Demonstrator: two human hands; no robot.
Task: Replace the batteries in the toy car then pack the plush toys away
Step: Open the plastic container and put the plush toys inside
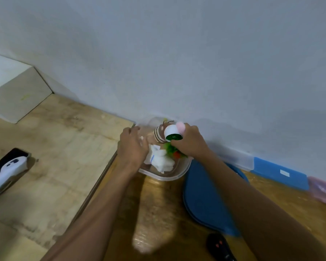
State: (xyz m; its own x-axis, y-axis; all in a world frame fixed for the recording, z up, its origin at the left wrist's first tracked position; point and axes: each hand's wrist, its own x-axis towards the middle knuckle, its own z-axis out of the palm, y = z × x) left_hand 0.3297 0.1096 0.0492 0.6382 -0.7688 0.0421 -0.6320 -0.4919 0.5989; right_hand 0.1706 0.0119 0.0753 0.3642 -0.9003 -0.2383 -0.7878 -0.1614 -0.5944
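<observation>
Fingers of the right hand [188,143] curl round a round white, pink and green plush toy [172,131], tilted above the clear plastic container [164,178], which lies straight below. The left hand [133,146] is at the container's left rim; its grip is too blurred to tell.

No text, brand or number can be read anywhere in this view. A small white sticker [285,172] sits on the blue lid [271,171] lying against the wall, but it is too blurred to make out any print, and a short blue mark on the white plush toy [163,163] forms no letter that can be told. The white and green toy [172,133] in the grip of the right hand [191,143] shows no legible marking either.
</observation>
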